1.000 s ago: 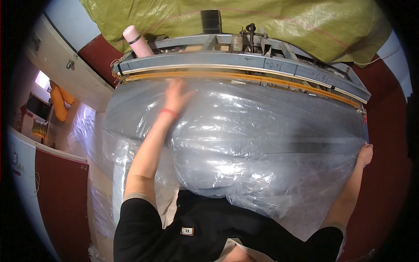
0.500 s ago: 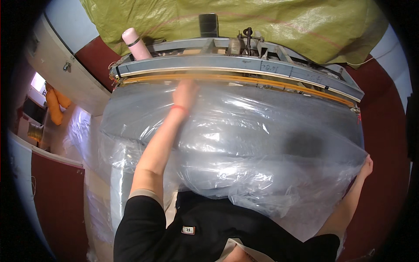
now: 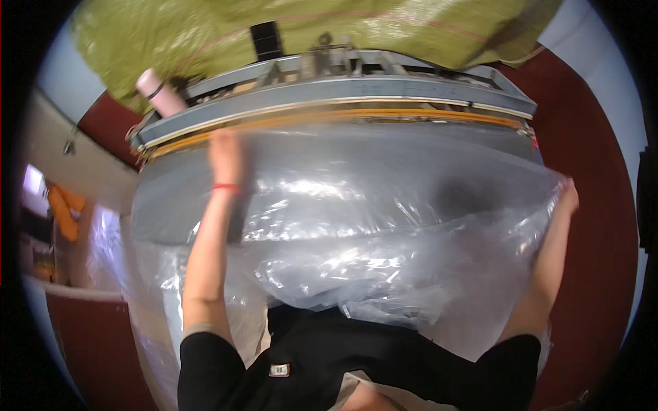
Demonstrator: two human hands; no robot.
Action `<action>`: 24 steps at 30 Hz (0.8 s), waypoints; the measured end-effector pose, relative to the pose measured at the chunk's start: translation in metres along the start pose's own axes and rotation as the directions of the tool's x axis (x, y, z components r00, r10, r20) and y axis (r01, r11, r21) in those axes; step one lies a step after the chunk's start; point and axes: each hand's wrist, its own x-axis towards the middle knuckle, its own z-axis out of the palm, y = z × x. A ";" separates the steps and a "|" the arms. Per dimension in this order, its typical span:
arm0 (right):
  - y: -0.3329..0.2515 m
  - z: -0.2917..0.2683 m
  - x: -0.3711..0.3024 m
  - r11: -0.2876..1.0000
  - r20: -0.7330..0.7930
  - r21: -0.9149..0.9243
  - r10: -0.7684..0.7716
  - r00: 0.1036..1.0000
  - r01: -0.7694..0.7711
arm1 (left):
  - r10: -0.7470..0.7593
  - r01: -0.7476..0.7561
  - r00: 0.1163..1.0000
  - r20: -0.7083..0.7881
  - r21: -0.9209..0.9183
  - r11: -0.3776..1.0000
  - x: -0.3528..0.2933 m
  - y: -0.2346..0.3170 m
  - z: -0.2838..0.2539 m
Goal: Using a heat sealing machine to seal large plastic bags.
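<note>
while i lean over the machine, this is how things lie:

left hand: my left hand (image 3: 226,154) is stretched far forward, fingers laid flat and loosely spread on the clear plastic sheet (image 3: 384,226), close under the orange strip. it is blurred, so i cannot tell whether any fingers pinch the film; it looks pressed on rather than gripping. a thin red band (image 3: 227,187) circles the wrist.

right hand: my right hand (image 3: 567,198) is out at the sheet's right edge, closed around a bunched fold of the film, holding it up and taut.

plastic sheet: it spreads wide between my two hands, covering the grey bed of the machine (image 3: 356,89), wrinkled and shiny, sagging down toward my chest in the middle and trailing off the left side.

orange strip: the orange strip (image 3: 370,116) runs along the machine's front bar, just beyond the sheet's far edge.

machine: a long grey metal frame, curved by the lens, with small fittings on top.

behind: a yellow-green tarp (image 3: 329,31) hangs past the machine; a pink cylinder (image 3: 159,92) stands at its left end.

left side: a pale cabinet and something orange (image 3: 63,212), well apart from my hands.

body: my black sleeves and shirt fill the lower edge.
</note>
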 end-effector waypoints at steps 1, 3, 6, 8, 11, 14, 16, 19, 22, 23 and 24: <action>0.000 0.058 -0.040 0.986 0.094 -0.159 -0.025 0.995 0.039 | -0.079 0.078 0.997 -0.026 -0.035 0.996 0.013 -0.030 -0.026; -0.008 0.128 -0.104 0.635 0.226 -0.629 -0.402 0.887 0.448 | -0.346 0.308 0.933 -0.102 -0.273 0.911 0.020 -0.042 -0.043; 0.068 0.153 -0.080 0.425 0.368 -0.468 -0.703 0.608 0.775 | -0.135 0.143 0.928 -0.348 -0.004 0.990 0.039 -0.087 -0.041; 0.081 0.205 -0.111 0.757 0.333 -0.330 -0.466 0.820 0.564 | -0.028 0.067 0.929 -0.370 0.093 0.993 0.053 -0.140 -0.076; 0.082 0.236 -0.116 0.894 0.340 -0.214 -0.308 0.888 0.392 | -0.202 0.151 0.935 -0.292 -0.189 0.970 0.069 -0.157 -0.080; 0.080 0.237 -0.115 0.813 0.286 -0.317 -0.409 0.867 0.488 | -0.228 0.184 0.933 -0.279 -0.174 0.967 0.070 -0.148 -0.069; 0.077 0.239 -0.119 0.787 0.243 -0.391 -0.411 0.879 0.477 | -0.237 0.174 0.921 -0.311 -0.216 0.961 0.068 -0.144 -0.065; 0.080 0.244 -0.117 0.748 0.212 -0.430 -0.461 0.862 0.506 | -0.195 0.108 0.912 -0.360 -0.249 0.963 0.066 -0.146 -0.071; 0.078 0.228 -0.097 0.881 0.230 -0.256 -0.344 0.910 0.397 | -0.343 0.182 0.894 -0.290 -0.465 0.866 0.068 -0.131 -0.075; 0.076 0.232 -0.098 0.974 0.269 -0.096 -0.173 0.947 0.206 | -0.347 0.148 0.875 -0.337 -0.496 0.856 0.065 -0.118 -0.071; 0.075 0.234 -0.102 0.975 0.281 -0.095 -0.168 0.945 0.202 | -0.350 0.150 0.870 -0.347 -0.490 0.859 0.065 -0.121 -0.073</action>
